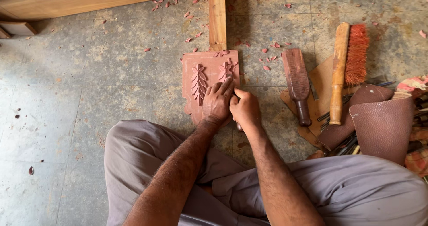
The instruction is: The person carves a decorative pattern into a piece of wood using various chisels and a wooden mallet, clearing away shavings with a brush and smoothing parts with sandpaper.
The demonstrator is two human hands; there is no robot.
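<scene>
Head: 2 hands [217,103] [245,110], 1 carved panel [198,72], 1 brush [345,70].

Two bare forearms, hairy, no sleeves visible, no watch or bracelet at the wrists. Left hand [217,103] and right hand [245,110] bare, no gloves, no rings seen. Legs covered by loose grey-taupe trousers [347,186], plain soft cloth with many folds and creases, no pattern or pockets showing.

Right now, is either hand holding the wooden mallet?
No. The mallet lies on the floor apart from both hands; the left hand and right hand are at the carved panel.
</scene>
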